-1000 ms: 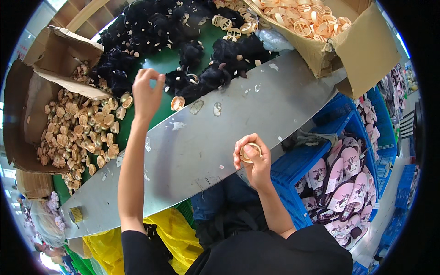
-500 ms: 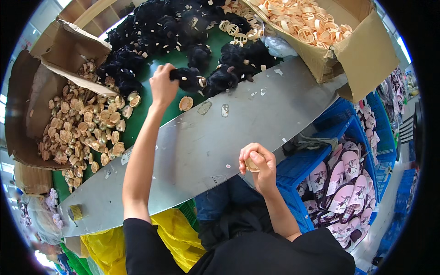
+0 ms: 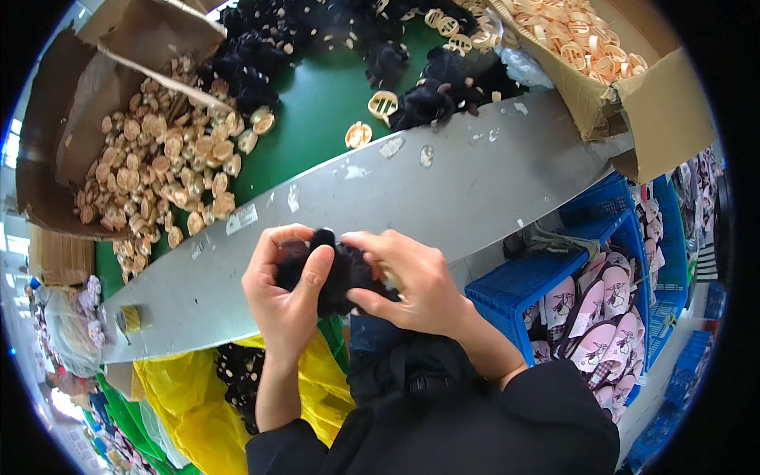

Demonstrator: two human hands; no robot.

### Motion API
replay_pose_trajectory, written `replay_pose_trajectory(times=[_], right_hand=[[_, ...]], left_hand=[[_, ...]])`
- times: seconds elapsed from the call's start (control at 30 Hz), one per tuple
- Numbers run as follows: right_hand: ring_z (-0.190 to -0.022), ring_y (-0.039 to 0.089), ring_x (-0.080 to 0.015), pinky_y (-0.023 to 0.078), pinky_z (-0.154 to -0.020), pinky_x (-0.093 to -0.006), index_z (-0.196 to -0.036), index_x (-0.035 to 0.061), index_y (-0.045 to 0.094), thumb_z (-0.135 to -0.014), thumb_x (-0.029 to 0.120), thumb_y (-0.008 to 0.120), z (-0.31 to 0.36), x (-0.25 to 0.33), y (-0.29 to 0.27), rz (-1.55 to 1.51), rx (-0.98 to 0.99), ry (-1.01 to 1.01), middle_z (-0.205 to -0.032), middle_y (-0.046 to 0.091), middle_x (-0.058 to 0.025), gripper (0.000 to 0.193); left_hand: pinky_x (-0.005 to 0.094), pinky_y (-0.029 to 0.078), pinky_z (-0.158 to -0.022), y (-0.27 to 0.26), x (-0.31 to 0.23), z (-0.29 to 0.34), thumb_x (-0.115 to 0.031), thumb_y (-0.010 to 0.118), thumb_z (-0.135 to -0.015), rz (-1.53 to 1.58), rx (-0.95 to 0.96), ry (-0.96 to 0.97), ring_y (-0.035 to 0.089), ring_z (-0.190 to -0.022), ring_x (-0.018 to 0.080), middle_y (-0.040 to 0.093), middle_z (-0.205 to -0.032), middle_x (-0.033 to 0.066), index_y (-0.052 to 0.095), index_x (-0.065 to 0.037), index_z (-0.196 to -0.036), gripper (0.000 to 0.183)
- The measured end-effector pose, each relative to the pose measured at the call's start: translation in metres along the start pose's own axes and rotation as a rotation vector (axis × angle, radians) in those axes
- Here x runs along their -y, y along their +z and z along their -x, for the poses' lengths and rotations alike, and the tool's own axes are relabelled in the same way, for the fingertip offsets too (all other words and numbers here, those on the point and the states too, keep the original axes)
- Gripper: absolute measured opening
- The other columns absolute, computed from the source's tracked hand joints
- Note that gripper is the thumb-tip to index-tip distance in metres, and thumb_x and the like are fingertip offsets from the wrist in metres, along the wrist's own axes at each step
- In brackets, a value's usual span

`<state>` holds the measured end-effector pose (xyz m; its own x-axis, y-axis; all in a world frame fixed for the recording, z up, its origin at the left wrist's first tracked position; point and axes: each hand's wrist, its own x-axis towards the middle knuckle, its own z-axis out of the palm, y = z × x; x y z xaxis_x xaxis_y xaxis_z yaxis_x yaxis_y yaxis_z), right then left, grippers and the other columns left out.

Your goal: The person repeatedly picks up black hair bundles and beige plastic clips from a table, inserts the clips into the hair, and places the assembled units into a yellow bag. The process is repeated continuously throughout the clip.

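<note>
A black furry plush piece [image 3: 336, 273] is held up in front of my body, above the near edge of the metal table. My left hand [image 3: 285, 293] is closed round its left side, thumb across the front. From the right, my right hand [image 3: 419, 277] grips the same piece with thumb and fingertips. Something pale shows between the right fingers and the fur; most of it is hidden. Beyond the hands, a round beige plastic piece [image 3: 359, 134] lies at the edge of the green surface, and a slotted beige ring [image 3: 383, 104] sits close to more black plush pieces [image 3: 427, 103].
At left a cardboard box [image 3: 55, 158] spills gold-and-beige round shells [image 3: 170, 150]. Another box [image 3: 673, 111] at back right holds beige slotted rings [image 3: 582, 39]. Blue crates [image 3: 514, 293] with pink slippers [image 3: 594, 344] stand right. A yellow bag [image 3: 178, 388] hangs below the table edge.
My left hand has come back from the pile with a black plush piece. My right hand, which held a round beige shell, has moved left and up to meet it.
</note>
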<state>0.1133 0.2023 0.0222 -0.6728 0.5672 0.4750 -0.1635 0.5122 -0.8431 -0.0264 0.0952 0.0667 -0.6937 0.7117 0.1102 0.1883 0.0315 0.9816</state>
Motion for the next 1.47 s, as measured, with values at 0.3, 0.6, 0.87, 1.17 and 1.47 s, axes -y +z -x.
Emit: replay_pose_trajectory(times=[0.3,0.6,0.87,1.17,1.47], right_hand=[[-0.067,0.053,-0.0074,0.043,-0.060,-0.0261,-0.087,0.0017,0.065,-0.091,0.009,0.073,0.016,-0.006,0.022,-0.448,0.228,0.366,-0.078,0.060,-0.0029,0.011],[-0.069,0.054,-0.0051,0.043,-0.060,-0.0223,-0.091,0.0016,0.065,-0.099,0.016,0.067,0.021,-0.016,0.026,-0.674,0.162,0.452,-0.080,0.062,0.0002,0.016],[-0.072,0.051,-0.0050,0.045,-0.064,-0.0249,-0.097,0.0006,0.066,-0.093,0.015,0.074,0.025,-0.011,0.039,-0.631,0.378,0.433,-0.078,0.062,-0.0001,0.017],[-0.074,0.049,-0.0009,0.041,-0.063,-0.0184,-0.106,-0.0007,0.069,-0.101,0.019,0.068,0.030,-0.011,0.033,-0.753,0.303,0.625,-0.084,0.061,0.0040,0.020],[-0.084,0.056,-0.0024,0.051,-0.076,-0.0215,-0.106,-0.0031,0.066,-0.102,0.016,0.067,0.033,-0.011,0.041,-0.610,0.022,0.594,-0.090,0.068,-0.0013,0.019]], left_hand=[[0.0154,0.038,-0.067,-0.026,0.024,0.036,-0.037,0.061,-0.103,0.322,-0.024,-0.187,0.051,-0.074,0.0017,0.061,-0.087,-0.0023,0.057,-0.007,-0.116,0.032],[0.0153,0.046,-0.066,-0.038,0.015,0.040,-0.025,0.084,-0.085,0.261,0.175,-0.276,0.062,-0.072,0.0038,0.068,-0.082,0.0007,0.048,-0.005,-0.125,0.057],[0.0172,0.048,-0.074,-0.043,0.029,0.043,-0.018,0.082,-0.084,0.335,0.178,-0.361,0.065,-0.080,0.0052,0.068,-0.089,0.0000,0.050,-0.004,-0.129,0.057],[0.0240,0.042,-0.069,-0.045,0.048,0.047,0.009,0.065,-0.070,-0.315,0.002,-0.109,0.048,-0.075,0.0112,0.051,-0.088,0.0018,0.056,-0.003,-0.116,0.049],[0.0369,0.045,-0.100,-0.041,0.053,0.083,-0.011,0.063,-0.086,-0.254,-0.137,0.325,0.057,-0.112,0.0261,0.058,-0.129,0.0181,0.056,0.006,-0.127,0.045]])
